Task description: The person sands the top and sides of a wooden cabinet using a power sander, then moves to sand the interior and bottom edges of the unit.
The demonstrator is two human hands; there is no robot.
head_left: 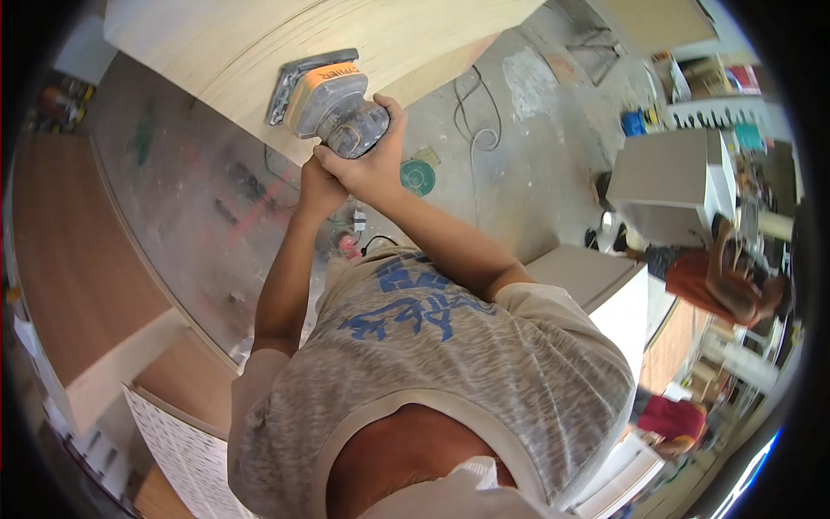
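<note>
An orange and grey electric sander (333, 99) is in front of me, its flat pad against the face of a pale plywood panel (216, 52), near the panel's lower edge. My right hand (380, 160) wraps round the sander's rounded dusty grip, thumb and fingers on either side. Just below and to the left, my left hand (322, 189) is closed at the tool's near end, touching my right hand. Most of the left fingers are hidden behind the wrist and the sander.
A cable (484, 134) loops over the dusty floor, beside a green round object (418, 176). Brown boards (78, 251) stand at left. On the right are a grey cabinet (661, 177), a person in an orange-red shirt (705, 281) and another in red (670, 418).
</note>
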